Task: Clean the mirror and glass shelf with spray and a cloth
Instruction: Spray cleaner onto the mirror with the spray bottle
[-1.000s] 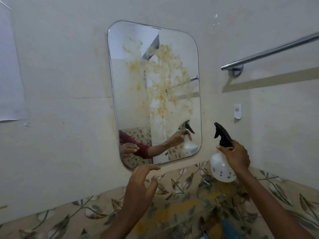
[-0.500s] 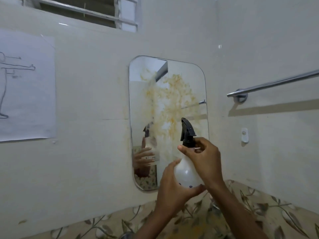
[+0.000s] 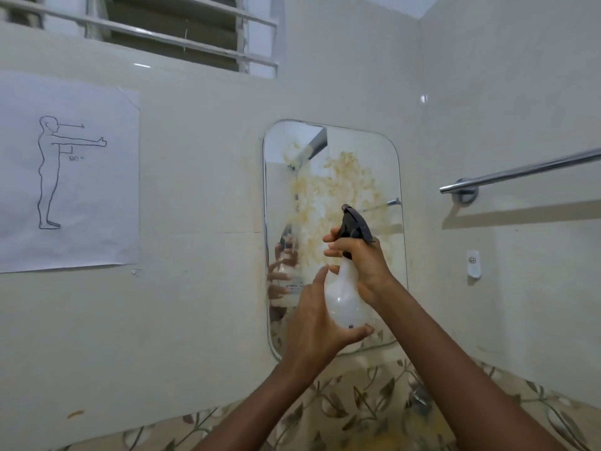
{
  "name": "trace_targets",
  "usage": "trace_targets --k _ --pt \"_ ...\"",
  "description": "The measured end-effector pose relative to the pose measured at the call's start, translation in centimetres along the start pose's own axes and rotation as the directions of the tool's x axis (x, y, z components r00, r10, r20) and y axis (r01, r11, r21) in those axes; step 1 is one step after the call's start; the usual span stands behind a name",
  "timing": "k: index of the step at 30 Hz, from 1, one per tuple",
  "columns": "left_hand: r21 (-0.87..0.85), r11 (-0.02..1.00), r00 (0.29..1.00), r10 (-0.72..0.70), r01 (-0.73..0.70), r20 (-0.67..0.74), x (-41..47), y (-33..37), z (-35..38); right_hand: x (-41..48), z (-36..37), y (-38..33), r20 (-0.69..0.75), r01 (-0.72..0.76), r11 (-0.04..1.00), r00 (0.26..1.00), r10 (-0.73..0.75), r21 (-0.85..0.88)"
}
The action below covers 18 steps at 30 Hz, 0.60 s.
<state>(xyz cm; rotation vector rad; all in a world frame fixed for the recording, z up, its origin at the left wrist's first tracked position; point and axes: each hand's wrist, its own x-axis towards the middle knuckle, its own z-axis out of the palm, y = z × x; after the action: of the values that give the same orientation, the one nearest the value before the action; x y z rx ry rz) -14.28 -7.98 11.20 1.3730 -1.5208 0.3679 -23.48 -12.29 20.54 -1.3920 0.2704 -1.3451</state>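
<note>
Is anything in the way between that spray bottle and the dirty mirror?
Nothing visible is. The right hand grips the spray bottle at its neck, the left hand cups its base, and its black nozzle faces the yellow-stained mirror across open air.

We see two bare forearms coming up from the bottom edge of the frame, with no sleeve, watch, bracelet or ring on either. Our left hand (image 3: 313,323) sits at lower centre and our right hand (image 3: 361,260) just above it, both ungloved, with slim fingers (image 3: 331,239) and short, unpainted nails.
</note>
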Motion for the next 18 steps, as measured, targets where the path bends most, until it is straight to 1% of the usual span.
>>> trace_targets --k 1,3,5,7,8,9,10,11,12,13,16,17,18 --pt "0.048 0.999 1.0 0.015 -0.015 -0.001 0.4 0.0 -0.1 0.5 0.1 -0.1 -0.005 0.01 1.0 1.0 -0.01 0.007" --pt "0.113 0.993 0.999 0.031 -0.036 0.044 1.4 0.2 -0.5 1.4 0.0 -0.3 -0.04 0.032 0.999 0.999 -0.031 0.004" --pt "0.111 0.991 0.988 0.057 -0.073 0.142 3.0 0.3 -1.5 2.6 -0.2 -1.1 -0.096 0.073 0.997 0.993 -0.072 0.008" --pt "0.153 0.978 0.964 0.101 -0.142 0.248 3.9 -0.2 -2.8 3.0 -1.3 -1.1 -0.141 0.099 0.994 0.985 -0.104 -0.042" --pt "0.194 0.967 0.966 0.117 -0.163 0.231 4.8 -0.9 -3.7 3.3 -1.8 -1.4 -0.127 0.131 0.989 0.982 -0.139 -0.069" --pt "0.279 0.946 0.979 0.118 -0.162 0.168 5.7 -1.8 -4.8 3.4 -2.4 -1.6 -0.096 0.155 0.983 0.982 -0.165 -0.1" --pt "0.414 0.897 0.987 0.126 -0.155 0.096 6.8 -2.8 -6.0 3.5 -2.8 -1.8 -0.073 0.172 0.976 0.98 -0.183 -0.133" --pt "0.558 0.818 0.989 0.14 -0.139 0.041 8.0 -4.0 -7.3 3.7 -3.1 -2.1 -0.059 0.179 0.97 0.98 -0.191 -0.162" --pt "0.669 0.733 0.989 0.144 -0.123 0.024 9.0 -5.3 -8.6 3.8 -3.3 -2.3 -0.053 0.184 0.967 0.979 -0.196 -0.178" --pt "0.734 0.669 0.99 0.137 -0.117 0.033 9.6 -6.5 -9.6 3.9 -3.4 -2.5 -0.053 0.188 0.963 0.978 -0.202 -0.193" --pt "0.839 0.497 0.971 0.19 -0.222 0.145 9.9 -8.6 -11.2 4.0 -3.9 -2.4 -0.094 0.193 0.951 0.971 -0.22 -0.24" --pt "0.854 0.455 0.963 0.203 -0.251 0.175 9.8 -9.0 -11.3 4.0 -4.0 -2.4 -0.11 0.193 0.952 0.968 -0.224 -0.237" --pt "0.861 0.433 0.958 0.216 -0.266 0.188 9.7 -9.3 -11.2 4.0 -4.3 -2.4 -0.125 0.194 0.954 0.966 -0.226 -0.227"
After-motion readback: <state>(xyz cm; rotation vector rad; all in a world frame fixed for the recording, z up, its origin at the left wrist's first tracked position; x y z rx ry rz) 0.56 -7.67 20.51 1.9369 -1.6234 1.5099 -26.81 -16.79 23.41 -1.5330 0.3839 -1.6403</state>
